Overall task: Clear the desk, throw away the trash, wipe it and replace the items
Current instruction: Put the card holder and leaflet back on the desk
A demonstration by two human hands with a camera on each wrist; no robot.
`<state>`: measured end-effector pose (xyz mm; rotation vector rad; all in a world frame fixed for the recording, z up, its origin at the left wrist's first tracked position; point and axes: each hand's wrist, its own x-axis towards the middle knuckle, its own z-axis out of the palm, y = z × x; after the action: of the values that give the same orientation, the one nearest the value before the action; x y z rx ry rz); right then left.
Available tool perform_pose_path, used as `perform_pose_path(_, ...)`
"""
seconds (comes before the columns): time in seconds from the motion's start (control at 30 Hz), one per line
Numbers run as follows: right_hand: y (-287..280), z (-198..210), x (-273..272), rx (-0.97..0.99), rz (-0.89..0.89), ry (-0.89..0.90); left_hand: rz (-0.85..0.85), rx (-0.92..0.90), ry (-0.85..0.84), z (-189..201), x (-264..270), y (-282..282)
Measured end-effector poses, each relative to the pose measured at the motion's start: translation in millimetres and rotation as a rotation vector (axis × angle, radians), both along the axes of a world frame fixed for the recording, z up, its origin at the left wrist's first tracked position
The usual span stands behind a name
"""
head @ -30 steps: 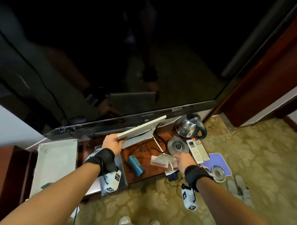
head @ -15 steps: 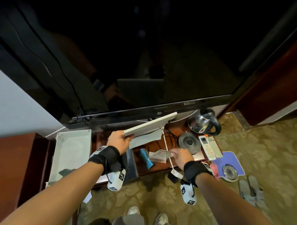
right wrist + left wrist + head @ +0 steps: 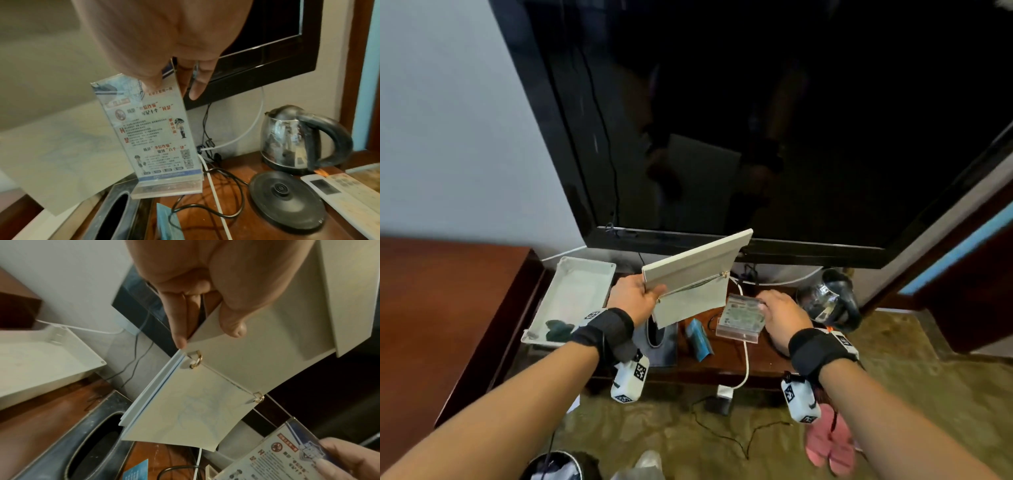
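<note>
My left hand (image 3: 635, 298) grips a white ring-bound flip calendar (image 3: 697, 274) by its corner, thumb and fingers pinching the board (image 3: 257, 356), and holds it above the wooden desk (image 3: 726, 363). Its pages (image 3: 185, 410) hang down from two gold rings. My right hand (image 3: 780, 310) pinches the top of a clear acrylic sign holder (image 3: 741, 317) with a printed notice (image 3: 156, 134); it is lifted just above the desk. On the desk lie a dark tissue box (image 3: 659, 337) and a blue packet (image 3: 698, 337).
A white tray (image 3: 571, 294) sits at the desk's left end. A steel kettle (image 3: 292, 139), its black base (image 3: 285, 198) and white remotes (image 3: 345, 190) stand on the right. Cables (image 3: 213, 191) trail across the desk. A big television (image 3: 756, 120) hangs right behind. Slippers (image 3: 828, 435) lie on the carpet.
My right hand has lifted the acrylic sign holder off the desk and raised it. The left hand keeps the calendar aloft. My head has swung left and down.
</note>
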<state>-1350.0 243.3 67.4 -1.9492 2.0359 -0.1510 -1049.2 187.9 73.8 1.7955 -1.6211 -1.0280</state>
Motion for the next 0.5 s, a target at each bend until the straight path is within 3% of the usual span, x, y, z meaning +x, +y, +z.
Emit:
perform_pose_path(0.23,8.9,25.4,51.2,-0.098,0.191,0.008,0.136,-0.091,-0.13,27.2,51.3,69.7)
perform_pose_path(0.5,18.1,35.5,169.6,-0.114,0.419,-0.011,0.335,-0.082,-0.167,34.2,178.4,146.9)
